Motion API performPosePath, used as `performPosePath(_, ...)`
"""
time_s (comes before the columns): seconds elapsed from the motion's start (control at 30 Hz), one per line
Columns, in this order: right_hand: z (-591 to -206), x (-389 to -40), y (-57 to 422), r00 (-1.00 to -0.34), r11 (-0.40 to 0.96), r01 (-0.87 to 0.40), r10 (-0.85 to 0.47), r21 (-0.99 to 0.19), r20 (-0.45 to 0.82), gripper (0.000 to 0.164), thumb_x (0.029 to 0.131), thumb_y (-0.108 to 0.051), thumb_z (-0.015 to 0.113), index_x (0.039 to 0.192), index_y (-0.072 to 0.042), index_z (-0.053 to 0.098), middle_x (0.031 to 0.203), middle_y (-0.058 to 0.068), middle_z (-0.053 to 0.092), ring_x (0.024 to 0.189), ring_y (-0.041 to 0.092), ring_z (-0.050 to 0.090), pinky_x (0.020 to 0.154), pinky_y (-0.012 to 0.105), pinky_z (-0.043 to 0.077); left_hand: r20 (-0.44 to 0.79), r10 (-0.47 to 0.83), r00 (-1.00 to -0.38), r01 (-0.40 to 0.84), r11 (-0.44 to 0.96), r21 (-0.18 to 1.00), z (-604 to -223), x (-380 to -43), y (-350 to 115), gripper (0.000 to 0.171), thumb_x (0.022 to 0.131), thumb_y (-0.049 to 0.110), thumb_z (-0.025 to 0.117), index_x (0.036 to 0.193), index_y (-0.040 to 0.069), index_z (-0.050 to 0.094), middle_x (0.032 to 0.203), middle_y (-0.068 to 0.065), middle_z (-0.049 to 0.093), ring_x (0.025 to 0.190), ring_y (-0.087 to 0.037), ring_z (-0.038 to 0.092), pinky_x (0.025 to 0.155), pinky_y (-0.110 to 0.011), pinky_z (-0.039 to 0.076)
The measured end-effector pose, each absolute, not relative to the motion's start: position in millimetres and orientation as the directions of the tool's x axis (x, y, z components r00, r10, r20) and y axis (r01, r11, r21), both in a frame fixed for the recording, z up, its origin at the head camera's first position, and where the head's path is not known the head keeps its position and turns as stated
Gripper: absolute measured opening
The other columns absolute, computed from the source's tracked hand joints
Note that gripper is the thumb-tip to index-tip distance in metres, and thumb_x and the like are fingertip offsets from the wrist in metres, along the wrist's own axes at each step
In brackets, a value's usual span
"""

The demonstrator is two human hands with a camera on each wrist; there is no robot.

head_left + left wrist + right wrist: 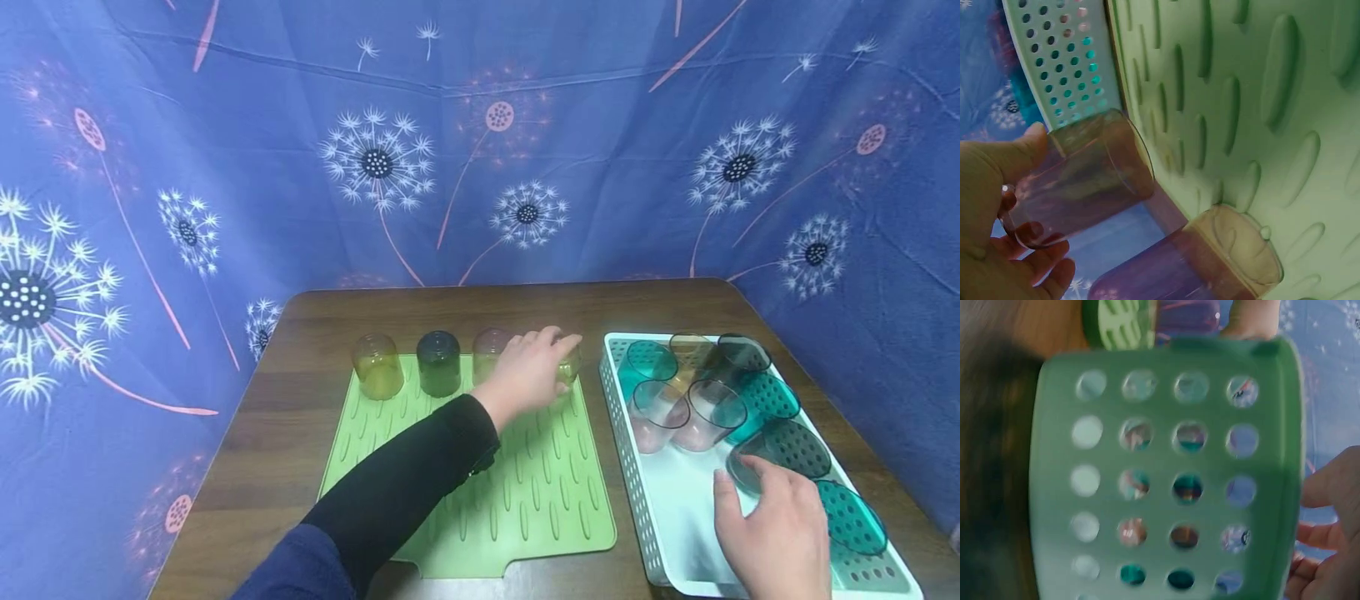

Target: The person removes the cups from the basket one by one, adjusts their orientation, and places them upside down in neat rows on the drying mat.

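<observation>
Fingers and thumb of my left hand (528, 367) grip a clear tinted glass (1085, 181) by its base end. Its mouth faces the green ridged mat (525, 500), at the right end of the back row. Beside it stands a pink-tinted glass (489, 350), partly hidden by the hand. Further left, a dark grey glass (438, 365) and a yellow glass (378, 368) stand upside down. My right hand (780, 525) is over the white basket (645, 517), thumb and forefinger apart, fingertips right at a grey glass (795, 450).
In the basket stand several more glasses, mouths up: teal ones (851, 517), two pinkish clear ones (705, 417), an amber one (688, 354) and a dark one (742, 354). The wooden table (247, 467) ends at a blue dandelion-print cloth (450, 167).
</observation>
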State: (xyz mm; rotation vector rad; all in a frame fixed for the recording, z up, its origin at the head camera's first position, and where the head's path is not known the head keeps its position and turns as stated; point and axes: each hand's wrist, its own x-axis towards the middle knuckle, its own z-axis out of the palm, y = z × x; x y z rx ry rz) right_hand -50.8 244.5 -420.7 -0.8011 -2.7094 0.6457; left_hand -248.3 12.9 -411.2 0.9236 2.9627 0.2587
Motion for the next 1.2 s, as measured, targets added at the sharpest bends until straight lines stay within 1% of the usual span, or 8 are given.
performPosePath(0.1,-423.7,-51.0,257.3,-0.808,0.741,0.52,0.588,-0.425,0.037,0.049,0.098,-0.028,0.059,0.131,0.008,0.053,0.133,0.04,0.042,0.129,0.057,0.034,0.102,0.071,0.028,0.008,0.548,-0.836,0.545,0.829,0.126,-416.5,-253.4,14.7,0.084,0.09,0.042,0.074,0.16,0.031,0.028,0.161,-0.005,0.037,0.143,-0.027,0.045,0.122,-0.048,0.033)
performPosePath(0.33,-431.1,-46.3,281.5,-0.792,0.735,0.566,0.611,-0.373,0.001,0.054,0.093,-0.035,0.064,0.128,0.004,0.053,0.129,0.042,0.041,0.117,0.065,0.036,0.09,0.073,0.029,-0.013,0.52,-0.854,0.517,0.851,0.09,-422.9,-259.0,13.8,0.082,0.095,0.044,0.068,0.162,0.025,0.024,0.166,-0.008,0.03,0.146,-0.03,0.043,0.124,-0.049,0.031)
performPosePath(0.5,-437.2,-45.5,287.2,-0.764,0.709,0.606,0.645,-0.361,-0.016,0.054,0.091,-0.032,0.065,0.126,0.005,0.049,0.125,0.043,0.039,0.115,0.066,0.034,0.088,0.072,0.03,-0.017,0.518,-0.855,0.517,0.855,0.046,-424.9,-260.1,11.6,0.083,0.098,0.047,0.062,0.163,0.022,0.018,0.17,-0.006,0.018,0.152,-0.029,0.033,0.126,-0.048,0.027)
performPosePath(0.6,-439.0,-43.9,292.7,-0.737,0.682,0.633,0.675,-0.365,-0.017,0.054,0.09,-0.027,0.065,0.126,0.009,0.047,0.121,0.045,0.037,0.113,0.066,0.034,0.087,0.071,0.031,-0.007,0.529,-0.848,0.529,0.848,0.031,-426.6,-259.2,10.8,0.084,0.098,0.047,0.062,0.163,0.019,0.017,0.171,-0.007,0.017,0.155,-0.028,0.028,0.127,-0.048,0.025)
performPosePath(0.77,-434.8,-45.0,312.9,-0.708,0.661,0.703,0.684,-0.264,-0.174,0.062,0.094,-0.027,0.059,0.137,0.013,0.037,0.124,0.043,0.045,0.112,0.063,0.046,0.089,0.068,0.037,0.028,0.549,-0.835,0.55,0.835,0.021,-430.8,-253.3,8.0,0.082,0.099,0.049,0.059,0.162,0.013,0.021,0.17,-0.008,0.018,0.156,-0.028,0.025,0.127,-0.047,0.024)
performPosePath(0.93,-429.2,-46.4,326.0,-0.688,0.694,0.709,0.643,-0.123,-0.337,0.058,0.1,-0.034,0.05,0.135,0.011,0.039,0.128,0.035,0.054,0.11,0.055,0.055,0.092,0.063,0.042,0.076,0.566,-0.821,0.571,0.819,0.062,-431.8,-240.0,-1.2,0.08,0.1,0.055,0.053,0.162,0.015,0.023,0.169,-0.01,0.023,0.155,-0.029,0.026,0.127,-0.048,0.024)
performPosePath(1.07,-427.4,-47.1,326.3,-0.681,0.71,0.7,0.632,-0.076,-0.37,0.055,0.101,-0.035,0.047,0.136,0.008,0.042,0.132,0.033,0.053,0.112,0.054,0.055,0.094,0.063,0.042,0.139,0.586,-0.798,0.602,0.786,0.142,-429.0,-225.0,-13.3,0.079,0.1,0.054,0.052,0.162,0.018,0.021,0.167,-0.011,0.026,0.154,-0.03,0.03,0.126,-0.049,0.028)
performPosePath(1.2,-426.1,-47.9,325.5,-0.686,0.719,0.692,0.622,-0.071,-0.377,0.054,0.102,-0.033,0.046,0.138,0.006,0.041,0.136,0.034,0.051,0.114,0.056,0.053,0.097,0.064,0.041,0.196,0.561,-0.804,0.595,0.753,0.28,-423.5,-207.4,-29.5,0.077,0.101,0.05,0.055,0.162,0.018,0.021,0.166,-0.013,0.03,0.151,-0.032,0.034,0.123,-0.053,0.03)
